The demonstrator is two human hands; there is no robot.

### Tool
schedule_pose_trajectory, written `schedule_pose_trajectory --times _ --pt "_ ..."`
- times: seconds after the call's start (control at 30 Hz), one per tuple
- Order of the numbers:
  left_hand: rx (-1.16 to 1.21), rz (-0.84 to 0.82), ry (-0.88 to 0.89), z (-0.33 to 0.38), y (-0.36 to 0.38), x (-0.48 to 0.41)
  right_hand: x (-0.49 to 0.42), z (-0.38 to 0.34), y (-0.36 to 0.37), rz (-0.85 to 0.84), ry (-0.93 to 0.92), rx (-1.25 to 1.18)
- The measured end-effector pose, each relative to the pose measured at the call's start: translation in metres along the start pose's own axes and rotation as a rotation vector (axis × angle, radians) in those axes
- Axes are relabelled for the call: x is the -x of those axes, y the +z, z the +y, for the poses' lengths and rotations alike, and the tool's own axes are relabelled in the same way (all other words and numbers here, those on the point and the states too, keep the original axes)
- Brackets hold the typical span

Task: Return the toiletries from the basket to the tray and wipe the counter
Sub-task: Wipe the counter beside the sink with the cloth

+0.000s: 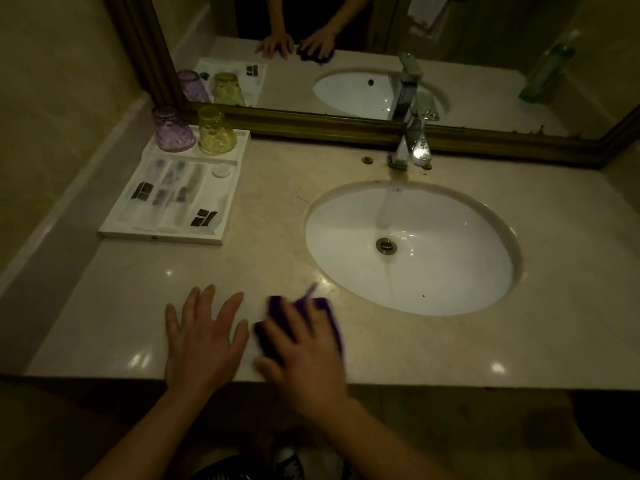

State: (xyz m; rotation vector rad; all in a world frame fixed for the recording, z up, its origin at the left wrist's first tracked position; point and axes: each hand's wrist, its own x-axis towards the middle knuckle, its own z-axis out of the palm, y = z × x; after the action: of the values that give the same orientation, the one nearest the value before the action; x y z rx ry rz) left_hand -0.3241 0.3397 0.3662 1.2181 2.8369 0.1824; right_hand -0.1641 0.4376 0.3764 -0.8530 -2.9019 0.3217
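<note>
Cloth [327, 315] — half under blurred right hand [306, 363]

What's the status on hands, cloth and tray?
Left hand flat on counter. Right hand presses purple cloth, front edge. Tray stocked; nothing blocks the cloth.

A white oval sink [450, 271] sits right of centre, with a metal drain [386, 245] at its bottom. A chrome faucet [412, 143] stands behind it, in front of a wide mirror [294, 74] with a dark gold frame. At the back left, a purple cup [172, 128] and a yellow cup [216, 130] stand upside down, side by side.
</note>
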Motion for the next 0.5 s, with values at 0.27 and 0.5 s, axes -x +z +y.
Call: schedule_pose_trajectory --times 0.27,0.5 --pt "0.024 -0.002 0.024 -0.004 -0.001 0.001 0.036 0.099 -0.023 0.154 0.116 0.044" --pt "0.025 -0.006 0.015 0.001 -0.004 0.000 0.078 0.158 -0.038 0.213 0.475 -0.069"
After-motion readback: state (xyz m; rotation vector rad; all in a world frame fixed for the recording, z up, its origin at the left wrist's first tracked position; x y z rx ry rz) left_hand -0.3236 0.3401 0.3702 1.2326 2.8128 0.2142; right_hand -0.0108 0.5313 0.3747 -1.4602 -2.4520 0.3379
